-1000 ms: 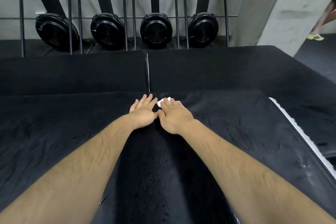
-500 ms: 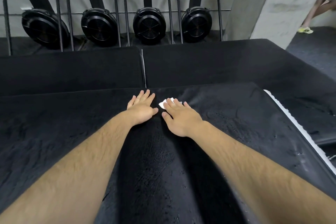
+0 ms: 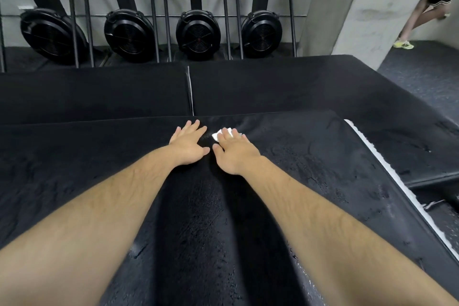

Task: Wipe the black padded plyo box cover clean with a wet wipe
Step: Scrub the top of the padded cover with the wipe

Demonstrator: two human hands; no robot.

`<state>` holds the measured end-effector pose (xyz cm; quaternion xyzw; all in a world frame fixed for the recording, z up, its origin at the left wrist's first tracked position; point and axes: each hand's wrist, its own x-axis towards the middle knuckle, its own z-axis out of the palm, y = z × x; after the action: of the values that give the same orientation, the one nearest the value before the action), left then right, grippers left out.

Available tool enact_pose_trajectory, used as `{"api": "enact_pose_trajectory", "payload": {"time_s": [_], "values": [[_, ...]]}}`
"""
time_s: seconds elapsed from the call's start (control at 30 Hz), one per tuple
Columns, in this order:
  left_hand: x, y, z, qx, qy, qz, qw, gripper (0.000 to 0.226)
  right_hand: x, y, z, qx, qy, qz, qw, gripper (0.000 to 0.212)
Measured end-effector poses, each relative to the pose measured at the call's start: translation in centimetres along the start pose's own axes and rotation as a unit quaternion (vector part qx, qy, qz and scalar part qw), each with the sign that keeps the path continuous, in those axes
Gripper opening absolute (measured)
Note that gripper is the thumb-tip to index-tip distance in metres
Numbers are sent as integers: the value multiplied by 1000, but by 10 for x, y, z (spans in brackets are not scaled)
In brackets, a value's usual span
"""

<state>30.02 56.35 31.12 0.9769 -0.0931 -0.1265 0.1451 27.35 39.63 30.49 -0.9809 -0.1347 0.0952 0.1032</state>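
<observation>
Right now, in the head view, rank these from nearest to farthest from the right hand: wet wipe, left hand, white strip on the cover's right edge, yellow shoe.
1. wet wipe: under the right hand's fingertips, touching.
2. left hand: just to its left, flat on the box cover.
3. white strip: along the cover's right edge.
4. yellow shoe: far off, upper right.

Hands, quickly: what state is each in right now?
Left hand: open, flat on the cover, holding nothing.
Right hand: open, pressing the wet wipe down.
</observation>
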Motion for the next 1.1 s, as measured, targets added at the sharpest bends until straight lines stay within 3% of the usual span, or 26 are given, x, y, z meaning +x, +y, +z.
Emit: {"api": "enact_pose_trajectory", "payload": {"time_s": [0.13,0.27,0.43,0.57,0.77,0.97,1.1], "values": [[-35,5,-1,-10,-10,34,999,65,-28,-9,15,-9,29,-69,997,52],[-63,7,19,-26,-25,25,999,67,-22,-7,9,-21,1,-13,1000,57],[-61,11,19,-19,-38,8,999,69,-45,-20,20,-11,21,-57,998,54],[-62,15,13,-21,-73,-14,997,77,-35,1,10,-28,0,4,1000,56],[-75,28,-1,-76,-90,-41,992,83,-63,-24,21,-19,33,-66,997,54],[-76,30,-2,-63,-92,-47,993,84,-36,-9,15,-55,5,6,998,58],[-83,29,-4,-110,-90,-37,989,81,-60,-34,28,-30,34,-35,998,55]]}}
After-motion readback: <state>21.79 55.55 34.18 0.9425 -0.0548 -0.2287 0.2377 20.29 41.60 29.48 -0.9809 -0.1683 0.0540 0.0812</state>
